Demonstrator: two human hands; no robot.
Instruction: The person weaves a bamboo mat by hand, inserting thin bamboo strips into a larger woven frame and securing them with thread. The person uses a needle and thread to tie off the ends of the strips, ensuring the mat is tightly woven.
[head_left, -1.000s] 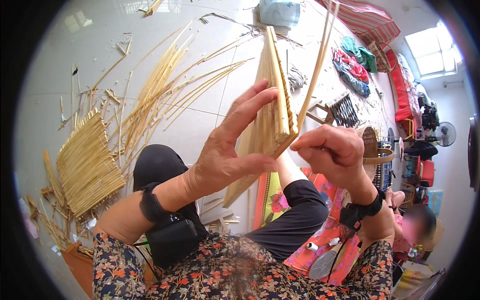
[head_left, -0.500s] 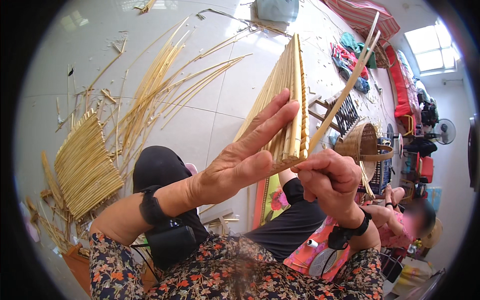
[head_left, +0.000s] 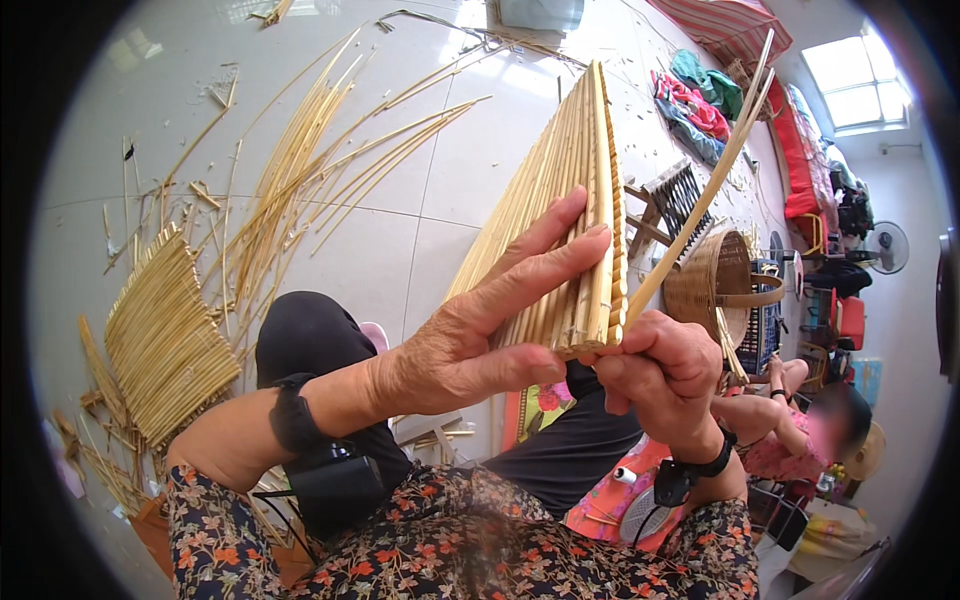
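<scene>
A panel of slender tan sticks [head_left: 540, 190], apparently bamboo or reed, is raised in front of me, its far end narrowing away. A twisted binding runs down its right edge. My left hand [head_left: 490, 318] rests on the panel with fingers stretched out and apart across the outer sticks, its thumb by the near end. At the near right corner my right hand [head_left: 665, 375] is closed in a pinch at the base of a long flat strip [head_left: 700, 205], which rises to the upper right and splits in two. The pinching fingertips are partly hidden.
Loose sticks [head_left: 310, 170] lie across the tiled floor, and another stick panel [head_left: 170, 340] lies at left. On the right are a woven basket [head_left: 706, 285], a small wooden stool [head_left: 645, 215], a heap of clothes [head_left: 700, 105], and another seated person [head_left: 785, 430].
My left thumb has come in closer to the panel's near end, and its fingers sit slightly lower. The strip now leans a little further right; the view has shifted slightly.
</scene>
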